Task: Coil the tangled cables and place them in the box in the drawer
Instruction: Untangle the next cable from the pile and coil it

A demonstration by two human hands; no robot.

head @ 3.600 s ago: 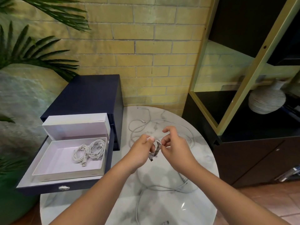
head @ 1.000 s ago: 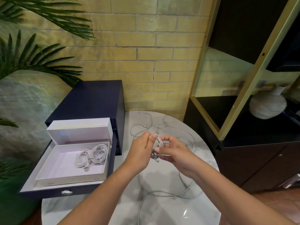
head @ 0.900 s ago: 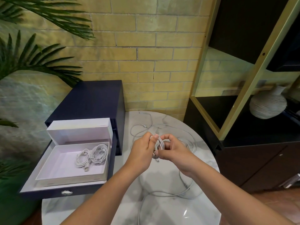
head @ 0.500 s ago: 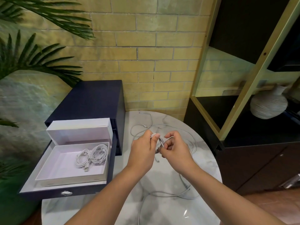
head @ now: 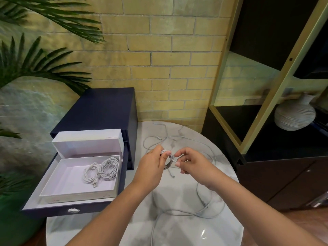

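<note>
yellow brick wall [head: 159, 50], black shelving [head: 266, 148], palm fronds [head: 35, 68]

The right hand [head: 191, 162] has pulled slightly away from the coil [head: 170, 159].

From my end the picture is softly and evenly lit, with a warm yellowish cast on the brick wall [head: 159, 68]. Light seems to fall from above: the left hand [head: 152, 164] and right hand [head: 193, 162] throw a broad, faint shadow on the marble table [head: 177, 228] just below them. A small white glare spot sits near the table's front edge. The white box [head: 71, 176] reads bright without washing out. The dark cabinet [head: 275, 178] at right is nearly black, its detail lost. The cable [head: 170, 159] held in both hands looks slightly soft. The wide lens bows the brick courses and tilts the shelf frame [head: 276, 82]. The palm leaves [head: 44, 68] smear a little at the edge.
</note>
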